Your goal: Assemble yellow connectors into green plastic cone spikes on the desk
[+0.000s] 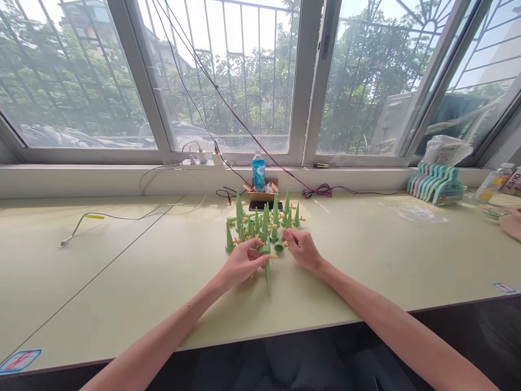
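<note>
Between the thumb and fingers of my left hand [243, 262] is a green plant watering spike [267, 277], its tip turned down toward the front of the table and its wide collar up. A small yellow valve sticks out at its side. My right hand [302, 248] is closed, fingers curled, just right of the group; what it may hold is hidden. Close to its fingertips lies a green piece with an open round mouth [279, 246]. Behind both hands several more green spikes [265, 220] stand with tips up, yellow valves among them.
Behind the spikes are a dark phone [265, 206], a small cardboard box [272, 187] and a blue bottle [259, 172]. A white cable [116, 218] crosses the left side. Teal and pink hangers [435, 183] stand at right, near another person's hand [510, 224].
</note>
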A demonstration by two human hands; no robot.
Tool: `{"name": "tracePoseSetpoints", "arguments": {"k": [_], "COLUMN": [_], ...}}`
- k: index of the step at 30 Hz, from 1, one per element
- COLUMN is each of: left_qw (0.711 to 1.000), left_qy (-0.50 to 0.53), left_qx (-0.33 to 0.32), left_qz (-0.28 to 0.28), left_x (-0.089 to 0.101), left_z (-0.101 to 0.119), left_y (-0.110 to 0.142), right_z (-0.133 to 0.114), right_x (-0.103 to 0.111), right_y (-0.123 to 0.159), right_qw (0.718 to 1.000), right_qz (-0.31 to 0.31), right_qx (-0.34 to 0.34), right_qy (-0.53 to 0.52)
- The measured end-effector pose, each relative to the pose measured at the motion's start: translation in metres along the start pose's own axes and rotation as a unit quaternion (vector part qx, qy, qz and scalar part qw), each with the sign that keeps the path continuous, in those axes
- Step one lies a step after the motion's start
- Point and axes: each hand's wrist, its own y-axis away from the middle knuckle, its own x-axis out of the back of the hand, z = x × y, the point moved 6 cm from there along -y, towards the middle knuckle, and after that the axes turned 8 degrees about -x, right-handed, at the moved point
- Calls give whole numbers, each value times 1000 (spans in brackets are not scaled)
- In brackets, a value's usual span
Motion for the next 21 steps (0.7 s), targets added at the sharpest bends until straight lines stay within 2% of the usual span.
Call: {"name": "tracePoseSetpoints", "arguments": {"k": [6,12,21], "left_qw": [995,971,960], "left_qy": [-94,-217,-237], "left_qx": [-24,-97,-141], "left_qz": [-3,26,54], "left_x": [1,4,2], "left_z": [-9,0,11], "left_y": [-2,-1,2], "right_z": [9,17,25], "right_x": [15,23,24], "right_y": [-9,-16,-20], "right_qw": [999,999,997], "right_qz": [28,25,2], "right_qx": [-26,-39,-35], "right_qy": [8,18,69]}}
